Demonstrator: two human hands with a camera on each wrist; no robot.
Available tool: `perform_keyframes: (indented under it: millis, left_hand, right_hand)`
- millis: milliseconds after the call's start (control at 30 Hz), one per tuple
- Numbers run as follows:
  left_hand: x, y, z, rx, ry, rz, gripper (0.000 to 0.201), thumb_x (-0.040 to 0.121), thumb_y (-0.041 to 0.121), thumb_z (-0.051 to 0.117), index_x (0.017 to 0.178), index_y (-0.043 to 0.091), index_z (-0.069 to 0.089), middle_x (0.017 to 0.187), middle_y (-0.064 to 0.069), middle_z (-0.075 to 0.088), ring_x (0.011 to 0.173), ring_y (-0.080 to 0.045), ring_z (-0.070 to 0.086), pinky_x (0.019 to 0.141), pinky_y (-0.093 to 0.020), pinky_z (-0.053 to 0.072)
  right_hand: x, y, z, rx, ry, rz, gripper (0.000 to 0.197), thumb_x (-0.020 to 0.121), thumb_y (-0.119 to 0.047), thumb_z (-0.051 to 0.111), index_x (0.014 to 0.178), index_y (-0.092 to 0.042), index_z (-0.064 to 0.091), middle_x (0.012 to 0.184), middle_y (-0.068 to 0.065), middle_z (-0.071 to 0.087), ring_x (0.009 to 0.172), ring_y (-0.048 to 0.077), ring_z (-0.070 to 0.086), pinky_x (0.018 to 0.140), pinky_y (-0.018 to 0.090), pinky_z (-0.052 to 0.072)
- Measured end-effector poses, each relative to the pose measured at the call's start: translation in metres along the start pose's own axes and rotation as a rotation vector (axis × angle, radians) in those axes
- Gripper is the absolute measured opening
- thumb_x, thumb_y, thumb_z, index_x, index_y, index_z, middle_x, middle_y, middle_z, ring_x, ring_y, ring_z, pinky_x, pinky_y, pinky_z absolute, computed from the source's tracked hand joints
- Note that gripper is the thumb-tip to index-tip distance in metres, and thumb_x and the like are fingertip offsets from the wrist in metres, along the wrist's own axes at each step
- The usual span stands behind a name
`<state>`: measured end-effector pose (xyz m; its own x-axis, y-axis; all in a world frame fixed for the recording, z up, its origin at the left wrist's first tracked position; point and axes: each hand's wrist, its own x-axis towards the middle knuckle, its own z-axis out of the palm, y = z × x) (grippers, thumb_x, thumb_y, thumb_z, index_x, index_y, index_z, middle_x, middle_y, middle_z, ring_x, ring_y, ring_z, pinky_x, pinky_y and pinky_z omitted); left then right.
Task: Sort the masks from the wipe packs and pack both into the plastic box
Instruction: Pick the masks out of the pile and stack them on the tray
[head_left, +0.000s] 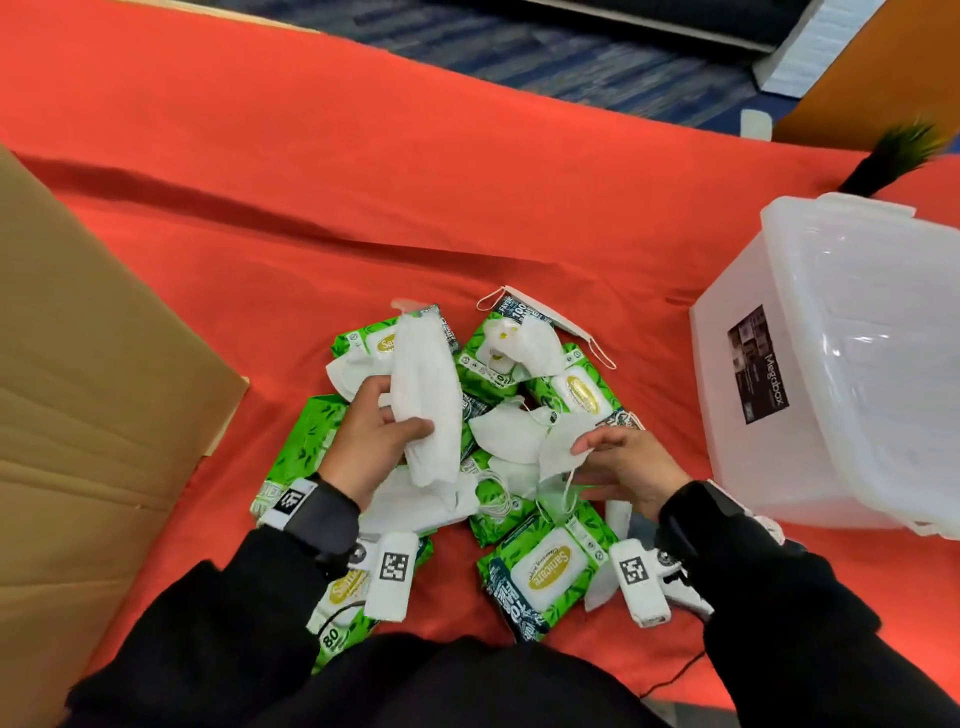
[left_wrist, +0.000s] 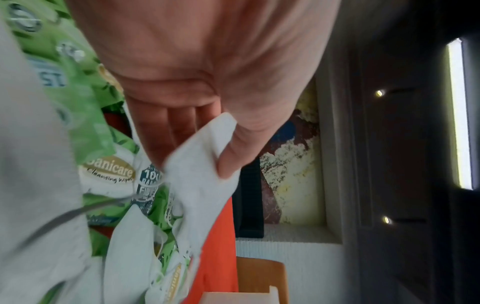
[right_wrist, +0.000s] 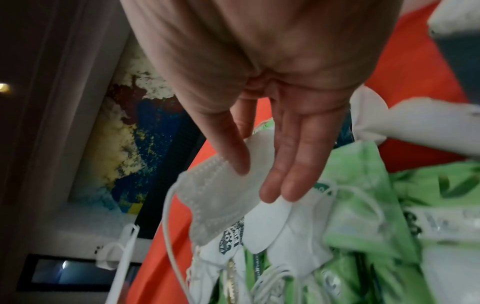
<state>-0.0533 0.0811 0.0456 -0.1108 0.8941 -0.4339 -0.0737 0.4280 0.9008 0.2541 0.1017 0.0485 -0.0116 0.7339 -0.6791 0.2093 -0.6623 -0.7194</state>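
A heap of green wipe packs (head_left: 545, 571) and loose white masks (head_left: 511, 431) lies on the red cloth in front of me. My left hand (head_left: 395, 415) holds a small stack of folded white masks (head_left: 426, 384) above the heap, thumb on top. In the left wrist view the thumb and fingers (left_wrist: 161, 131) pinch the mask's edge (left_wrist: 202, 164) over a wipe pack (left_wrist: 109, 172). My right hand (head_left: 587, 444) pinches one white mask (head_left: 558, 449) at the heap's right side; its ear loop hangs down. The right wrist view shows the thumb and fingers (right_wrist: 288, 164) on that mask (right_wrist: 221, 197).
The translucent plastic box (head_left: 831, 364) stands at the right, close to my right arm. A large brown cardboard sheet (head_left: 78, 364) covers the left side. The red cloth (head_left: 363, 208) stretches beyond the heap. A small dark plant (head_left: 893, 156) sits at the far right.
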Motion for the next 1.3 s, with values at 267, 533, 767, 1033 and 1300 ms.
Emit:
perform_keyframes:
  millis: [267,533,767,1033,1300]
  left_hand:
    - [-0.025,-0.006,0.002,-0.274,0.024,-0.123,0.023,0.094,0.010,0.067,0.117,0.008,0.070,0.112,-0.010,0.076,0.095,-0.024,0.074,0.076,-0.035,0.058]
    - [-0.031,0.012,0.003,-0.093,-0.032,-0.023,0.027,0.089,0.002,0.071,0.113,0.013,0.071,0.110,-0.006,0.077,0.104,-0.029,0.072,0.075,-0.036,0.058]
    - [-0.066,0.063,0.011,-0.101,-0.109,0.296,0.021,0.091,0.005,0.067,0.111,0.010,0.074,0.107,-0.003,0.078,0.098,-0.016,0.073,0.079,-0.026,0.058]
    - [-0.075,0.072,0.025,-0.274,-0.099,0.234,0.033,0.081,0.002,0.072,0.114,0.005,0.069,0.109,-0.013,0.077,0.099,-0.026,0.073,0.080,-0.038,0.061]
    - [-0.078,0.073,0.013,-0.412,0.065,0.251,0.035,0.082,0.005,0.071,0.116,0.008,0.064,0.102,-0.006,0.076,0.084,-0.018,0.072,0.054,-0.028,0.056]
  right_hand:
    - [-0.004,-0.005,0.017,0.523,0.169,-0.097,0.009,0.088,-0.005,0.073,0.096,-0.005,0.076,0.095,0.012,0.075,0.082,0.027,0.071,0.085,0.047,0.056]
    - [-0.019,-0.006,0.029,0.593,0.060,-0.056,0.056,0.077,-0.004,0.081,0.130,-0.008,0.061,0.121,0.019,0.072,0.107,0.038,0.070,0.093,0.057,0.057]
    - [-0.050,-0.011,0.050,0.534,-0.012,-0.182,0.024,0.094,-0.003,0.064,0.117,0.000,0.069,0.115,0.017,0.075,0.101,0.029,0.072,0.090,0.044,0.059]
    - [-0.080,-0.036,0.077,0.575,-0.090,-0.249,0.037,0.084,-0.010,0.073,0.119,-0.004,0.069,0.116,0.015,0.075,0.097,0.029,0.073,0.073,0.042,0.062]
    - [-0.085,-0.044,0.072,0.665,-0.051,-0.251,0.027,0.096,-0.017,0.064,0.117,-0.002,0.071,0.115,0.017,0.075,0.097,0.030,0.071,0.072,0.041,0.060]
